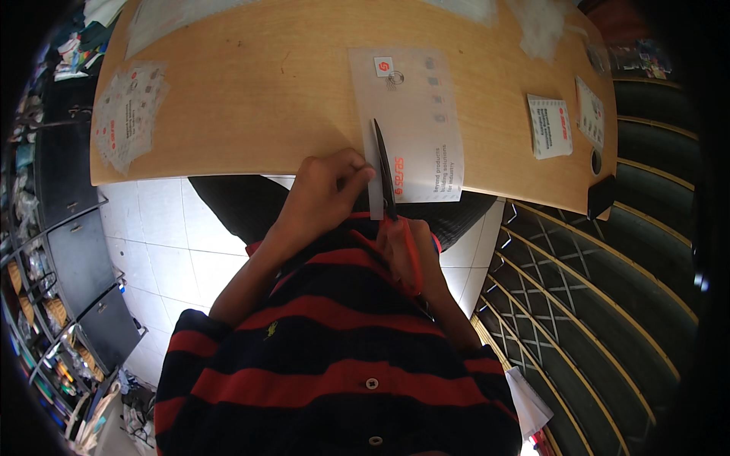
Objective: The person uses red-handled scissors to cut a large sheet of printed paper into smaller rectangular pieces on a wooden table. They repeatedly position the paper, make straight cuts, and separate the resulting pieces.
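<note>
White, milky and faintly see-through, the printed sheet [422, 114] lies straight ahead of the right hand [403, 247], on the tan wooden table [251, 99], its near end poking a little past the table's edge. It is a tall rectangle, fairly flat. At its far end, on the left, sits a small square with a red mark, and a round, dark, postmark-like print touches or nearly touches it. Four small greyish pictures run in a column down its right side, and nearer the hands there is red lettering with smaller dark lettering beside it, all turned sideways. Along its left side a narrow pale strip [376, 199] hangs toward the person's lap.

The left hand [327, 190] is curled up, thumb and forefinger brought together at the strip's edge, with hardly any gap between them. The right hand is wrapped around the red handles of the scissors [388, 178]; their dark blades point away from the person, lying between the strip and the main part. How far apart the blades stand I can't tell from here.

Well off to the left of the left hand is a spread of printed clear pieces [129, 114]; to the right of the right hand, beyond the sheet, lies a small white printed stack [549, 127].
</note>
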The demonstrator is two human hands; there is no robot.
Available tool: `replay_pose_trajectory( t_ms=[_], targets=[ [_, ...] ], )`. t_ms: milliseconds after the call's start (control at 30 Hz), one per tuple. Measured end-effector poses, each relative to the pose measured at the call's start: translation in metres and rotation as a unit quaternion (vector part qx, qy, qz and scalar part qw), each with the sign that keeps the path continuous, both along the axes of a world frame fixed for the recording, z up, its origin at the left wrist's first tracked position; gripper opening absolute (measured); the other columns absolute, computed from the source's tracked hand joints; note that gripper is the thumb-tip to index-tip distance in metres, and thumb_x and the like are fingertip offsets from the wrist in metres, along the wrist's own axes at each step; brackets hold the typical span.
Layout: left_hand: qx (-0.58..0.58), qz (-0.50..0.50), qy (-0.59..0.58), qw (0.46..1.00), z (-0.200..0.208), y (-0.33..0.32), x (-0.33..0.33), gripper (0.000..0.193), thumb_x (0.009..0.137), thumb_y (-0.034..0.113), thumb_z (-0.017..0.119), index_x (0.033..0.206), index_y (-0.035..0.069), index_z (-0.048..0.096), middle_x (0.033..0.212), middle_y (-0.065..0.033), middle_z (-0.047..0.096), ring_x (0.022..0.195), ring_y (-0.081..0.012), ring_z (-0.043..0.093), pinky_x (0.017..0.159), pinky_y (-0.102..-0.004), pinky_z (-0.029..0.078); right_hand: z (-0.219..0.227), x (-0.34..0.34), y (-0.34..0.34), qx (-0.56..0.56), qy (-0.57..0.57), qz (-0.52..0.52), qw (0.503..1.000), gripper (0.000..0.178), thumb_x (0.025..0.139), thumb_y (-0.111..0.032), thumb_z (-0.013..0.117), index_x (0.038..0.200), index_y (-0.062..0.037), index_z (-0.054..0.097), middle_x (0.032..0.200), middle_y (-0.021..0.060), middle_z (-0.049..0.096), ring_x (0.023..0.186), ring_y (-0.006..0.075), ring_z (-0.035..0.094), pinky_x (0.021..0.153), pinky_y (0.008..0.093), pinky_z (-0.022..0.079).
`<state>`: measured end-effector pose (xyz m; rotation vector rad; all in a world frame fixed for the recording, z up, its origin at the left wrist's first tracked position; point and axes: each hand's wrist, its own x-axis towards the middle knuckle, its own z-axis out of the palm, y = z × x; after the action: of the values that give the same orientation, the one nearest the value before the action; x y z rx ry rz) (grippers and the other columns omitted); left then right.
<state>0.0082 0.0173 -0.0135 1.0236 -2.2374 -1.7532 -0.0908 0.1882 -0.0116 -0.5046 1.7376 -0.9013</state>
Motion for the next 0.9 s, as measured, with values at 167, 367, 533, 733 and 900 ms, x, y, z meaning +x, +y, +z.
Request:
replay_pose_trajectory(
  t_ms=[167,367,533,733,900],
  targets=[
    [-0.007,0.004,0.028,1.0,-0.008,0.0,0.003,0.014,0.093,0.011,0.066,0.093,-0.003,0.067,0.071,-0.0098,0.068,0.067,-0.0071,0.059,0.065,-0.0275,0.047,-0.001,-0.002,-0.007,-0.098,0.039,0.022,0.994,0.069,0.103,-0.052,0.033,0.071,0.0033,0.059,0.046,0.0044,0.048,0.039,0.0128,0.049,0.039,0.027,0.037],
    [0.005,-0.002,0.003,1.0,0.006,0.0,0.004,0.015,0.093,0.012,0.067,0.093,-0.003,0.067,0.066,-0.0073,0.066,0.062,-0.0052,0.054,0.059,-0.0257,0.044,0.006,-0.005,-0.015,-0.026,-0.02,0.01,0.999,0.053,0.106,-0.035,0.038,0.075,0.0016,0.06,0.06,0.009,0.056,0.055,0.0196,0.054,0.055,0.0345,0.043],
    [0.029,0.031,0.028,0.999,0.006,0.003,0.007,0.015,0.092,0.013,0.068,0.092,-0.002,0.068,0.063,-0.0027,0.063,0.059,-0.0031,0.049,0.055,-0.0236,0.039,0.007,-0.007,-0.022,-0.017,0.003,0.026,1.0,0.054,0.106,-0.037,0.039,0.073,0.0017,0.059,0.06,0.0097,0.056,0.055,0.0201,0.054,0.055,0.0347,0.043],
    [0.046,0.035,-0.005,0.998,0.007,0.001,0.011,0.015,0.092,0.013,0.067,0.091,-0.001,0.068,0.061,-0.0016,0.062,0.058,-0.0023,0.048,0.054,-0.0235,0.038,0.01,-0.006,-0.025,-0.009,0.015,0.042,0.999,0.056,0.106,-0.039,0.038,0.072,0.0022,0.058,0.061,0.0109,0.055,0.057,0.0216,0.055,0.057,0.0359,0.044],
    [0.032,0.045,0.026,0.998,0.004,0.008,0.014,0.016,0.092,0.015,0.068,0.091,-0.001,0.068,0.059,-0.0016,0.06,0.055,-0.003,0.05,0.053,-0.0234,0.038,0.014,-0.003,-0.025,-0.048,0.04,0.039,0.997,0.055,0.106,-0.038,0.037,0.076,0.0031,0.057,0.062,0.013,0.055,0.057,0.0269,0.054,0.058,0.0386,0.044]
  ],
)
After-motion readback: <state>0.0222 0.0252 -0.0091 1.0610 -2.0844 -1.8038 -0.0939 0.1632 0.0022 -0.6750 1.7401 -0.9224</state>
